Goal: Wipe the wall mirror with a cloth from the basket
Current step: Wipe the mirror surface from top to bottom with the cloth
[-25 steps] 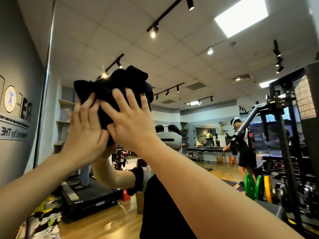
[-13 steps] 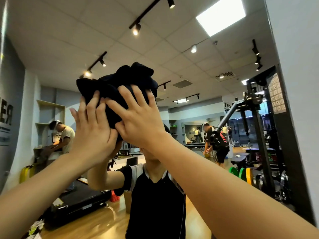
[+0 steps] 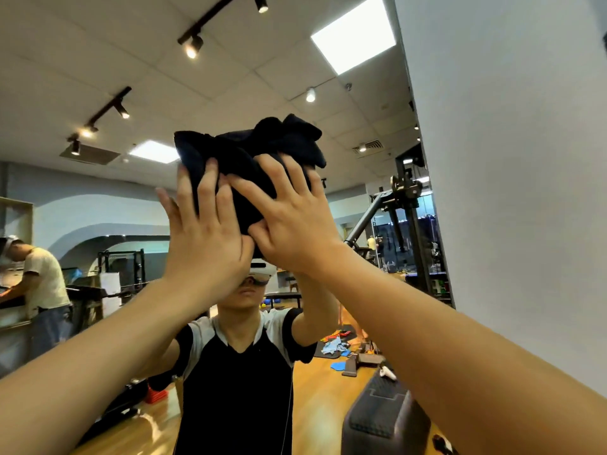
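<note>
A bunched dark navy cloth (image 3: 256,149) is pressed flat against the wall mirror (image 3: 98,198) at about head height. My left hand (image 3: 203,234) and my right hand (image 3: 292,224) lie side by side on the cloth, fingers spread and pointing up, palms pushing it onto the glass. The mirror fills most of the view and reflects me and the gym behind. Its right edge meets a plain white wall (image 3: 512,159). The basket is not in view.
In the reflection, a person in a light shirt (image 3: 39,284) bends over a counter at the left. A black weight rack (image 3: 410,224) stands at the right. A dark padded bench (image 3: 384,415) and scattered items lie on the wooden floor.
Both hands and the cloth have slid to the right along the mirror, towards its right edge. The white wall now takes up much more of the view.
</note>
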A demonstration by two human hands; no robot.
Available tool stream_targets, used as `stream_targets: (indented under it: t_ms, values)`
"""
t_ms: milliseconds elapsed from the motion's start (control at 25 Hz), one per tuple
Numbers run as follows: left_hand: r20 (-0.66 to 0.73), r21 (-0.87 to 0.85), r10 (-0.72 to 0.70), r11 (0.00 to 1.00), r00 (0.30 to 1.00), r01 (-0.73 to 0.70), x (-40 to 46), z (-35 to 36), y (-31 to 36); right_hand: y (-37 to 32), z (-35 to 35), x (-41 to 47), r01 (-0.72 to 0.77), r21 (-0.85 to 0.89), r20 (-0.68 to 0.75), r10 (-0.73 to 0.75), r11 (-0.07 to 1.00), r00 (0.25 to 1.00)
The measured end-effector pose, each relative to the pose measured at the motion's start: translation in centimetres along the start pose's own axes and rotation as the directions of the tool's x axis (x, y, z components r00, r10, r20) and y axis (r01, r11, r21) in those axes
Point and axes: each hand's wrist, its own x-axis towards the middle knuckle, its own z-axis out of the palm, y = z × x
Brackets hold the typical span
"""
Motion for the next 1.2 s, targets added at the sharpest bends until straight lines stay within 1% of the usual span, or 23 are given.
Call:
stream_targets:
  t_ms: [200, 360, 560, 640, 840, 960, 1200]
  values:
    - [0.002, -0.018, 0.029, 0.999, 1.0, -0.029, 1.9, 2.1, 6.1, 6.0, -1.3, -2.5, -0.033, -0.035, 0.029, 0.034, 0.999, 0.999]
    - [0.021, 0.007, 0.068, 0.998, 0.997, -0.068, 3.2, 3.6, 10.6, 10.6, -1.9, -4.3, -0.055, -0.074, 0.062, 0.06, 0.996, 0.996]
    - [0.06, 0.037, 0.117, 0.992, 0.991, -0.12, 4.9, 5.0, 15.1, 15.6, -3.0, -6.3, -0.095, -0.088, 0.101, 0.104, 0.992, 0.989]
    - [0.065, 0.036, 0.134, 0.99, 0.989, -0.137, 5.2, 5.6, 16.5, 17.0, -3.4, -7.0, -0.11, -0.084, 0.092, 0.118, 0.99, 0.989]
    - [0.025, 0.021, 0.155, 0.988, 0.988, -0.155, 5.1, 5.9, 18.3, 18.2, -3.1, -8.2, -0.137, -0.035, 0.033, 0.138, 0.99, 0.99]
    - [0.034, -0.005, 0.168, 0.986, 0.985, -0.168, 4.5, 5.6, 18.8, 18.2, -3.5, -8.9, -0.153, -0.017, 0.033, 0.154, 0.988, 0.988]
    - [0.068, 0.013, 0.207, 0.978, 0.976, -0.208, 3.5, 5.7, 19.3, 17.3, -4.9, -10.8, -0.237, 0.006, 0.14, 0.234, 0.971, 0.962]
